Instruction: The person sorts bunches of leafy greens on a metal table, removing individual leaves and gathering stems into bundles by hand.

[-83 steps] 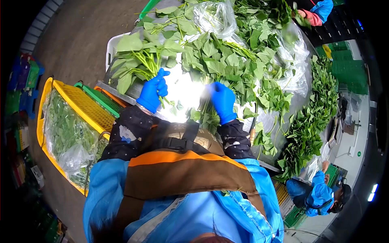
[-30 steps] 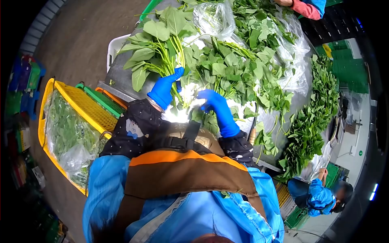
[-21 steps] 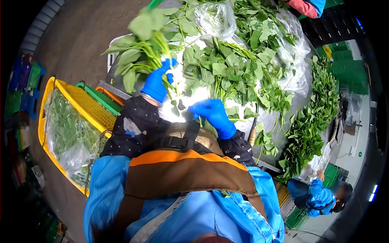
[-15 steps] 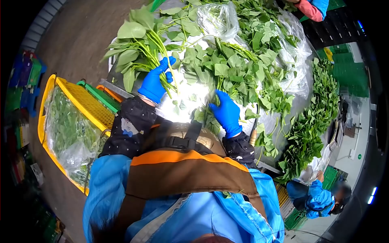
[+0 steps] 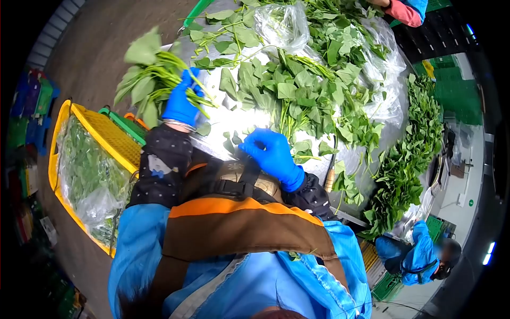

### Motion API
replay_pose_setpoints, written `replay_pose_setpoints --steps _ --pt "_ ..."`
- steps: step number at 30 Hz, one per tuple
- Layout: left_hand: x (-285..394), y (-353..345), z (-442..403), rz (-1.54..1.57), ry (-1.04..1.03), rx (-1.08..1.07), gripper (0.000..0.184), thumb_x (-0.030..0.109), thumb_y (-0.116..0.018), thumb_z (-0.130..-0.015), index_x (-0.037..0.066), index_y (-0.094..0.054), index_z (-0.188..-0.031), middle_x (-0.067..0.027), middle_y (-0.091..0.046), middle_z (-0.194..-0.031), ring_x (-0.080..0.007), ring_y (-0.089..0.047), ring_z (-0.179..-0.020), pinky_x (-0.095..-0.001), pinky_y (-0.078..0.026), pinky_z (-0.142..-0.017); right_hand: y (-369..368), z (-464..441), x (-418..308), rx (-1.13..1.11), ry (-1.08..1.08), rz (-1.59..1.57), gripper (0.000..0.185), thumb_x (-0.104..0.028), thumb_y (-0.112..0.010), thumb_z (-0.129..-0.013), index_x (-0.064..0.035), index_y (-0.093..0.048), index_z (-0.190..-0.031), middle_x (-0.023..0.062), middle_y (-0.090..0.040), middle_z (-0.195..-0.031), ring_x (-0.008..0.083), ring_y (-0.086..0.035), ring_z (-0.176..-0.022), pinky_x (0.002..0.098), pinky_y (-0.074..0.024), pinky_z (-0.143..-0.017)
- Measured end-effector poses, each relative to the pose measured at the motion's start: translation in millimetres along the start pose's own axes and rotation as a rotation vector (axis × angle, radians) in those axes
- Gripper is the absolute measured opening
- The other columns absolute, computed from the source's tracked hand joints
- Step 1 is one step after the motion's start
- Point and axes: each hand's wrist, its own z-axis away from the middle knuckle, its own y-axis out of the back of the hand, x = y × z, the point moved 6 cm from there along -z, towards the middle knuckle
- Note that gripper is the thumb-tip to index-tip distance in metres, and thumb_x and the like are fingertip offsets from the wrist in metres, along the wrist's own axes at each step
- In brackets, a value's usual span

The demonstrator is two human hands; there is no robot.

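Note:
My left hand point(image 5: 182, 101), in a blue glove, is closed around the stems of a bunch of leafy greens point(image 5: 142, 85). The bunch hangs off the table's left edge, its leaves pointing left and its stem ends to the right. My right hand point(image 5: 270, 158), also gloved in blue, is low over the table's near edge with its fingers curled together. Whatever may be between those fingers is hidden. Beyond it lies a heap of leafy stems point(image 5: 297, 90) on the metal table point(image 5: 212, 85). Loose leaves lie between my hands.
A wooden-handled tool point(image 5: 330, 178) lies right of my right hand. A clear plastic bag point(image 5: 284, 24) rests among the greens. At the left stands a yellow crate point(image 5: 106, 133) of bagged greens. Another person's sleeve point(image 5: 405, 11) shows top right; a person in blue point(image 5: 419, 255) is lower right.
My left hand has carried the bunch left, toward the table's edge. My right hand has moved left and nearer my body, and its fingers have curled in.

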Motion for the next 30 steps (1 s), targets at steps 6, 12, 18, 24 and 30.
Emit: replay_pose_setpoints --steps 6,12,18,24,30 --pt "4 -41 18 -0.091 -0.017 0.371 0.031 0.022 -0.047 -0.089 0.005 -0.047 -0.115 -0.0107 -0.05 -0.116 -0.0219 -0.05 -0.104 -0.0356 -0.04 -0.089 15 -17 62 -0.04 -0.242 0.208 0.027 -0.038 -0.061 -0.071 -0.0133 -0.066 -0.081 0.0094 -0.062 -0.073 0.0259 -0.061 -0.069 0.0339 -0.0463 -0.06" --pt "-35 -30 25 -0.168 0.173 0.379 0.03 0.023 -0.05 -0.088 0.005 -0.049 -0.112 -0.0016 -0.054 -0.085 -0.0097 -0.044 -0.06 -0.0222 -0.039 -0.056 55 -22 99 0.356 -0.323 0.391 0.026 -0.038 -0.061 -0.071 -0.012 -0.066 -0.074 0.0109 -0.061 -0.068 0.0282 -0.06 -0.064 0.0359 -0.0448 -0.056" --pt "-53 -36 25 -0.173 0.249 0.215 0.028 0.022 -0.046 -0.089 0.006 -0.049 -0.112 0.0051 -0.033 -0.061 -0.0067 -0.032 -0.051 -0.0209 -0.029 -0.049 19 -29 109 0.096 -0.318 0.759 0.027 -0.036 -0.063 -0.066 -0.0098 -0.064 -0.071 0.014 -0.06 -0.068 0.0307 -0.058 -0.064 0.0372 -0.0447 -0.056" --pt "-56 -57 27 -0.183 0.213 0.22 0.034 0.021 -0.049 -0.087 0.007 -0.049 -0.118 0.005 -0.037 -0.06 -0.008 -0.037 -0.053 -0.0211 -0.032 -0.052 72 -32 93 0.219 -0.181 -0.47 0.019 -0.009 -0.06 -0.076 -0.0021 -0.064 -0.093 0.0022 -0.062 -0.088 0.008 -0.053 -0.082 0.0217 -0.0391 -0.076" --pt "-68 -57 26 -0.261 0.243 0.311 0.033 0.019 -0.054 -0.085 0.004 -0.05 -0.114 -0.0046 -0.058 -0.085 -0.0115 -0.052 -0.067 -0.0236 -0.043 -0.061 71 -26 68 0.247 -0.269 -0.615 0.021 -0.013 -0.058 -0.078 -0.001 -0.064 -0.095 0.0031 -0.062 -0.087 0.0082 -0.053 -0.081 0.022 -0.0399 -0.074"
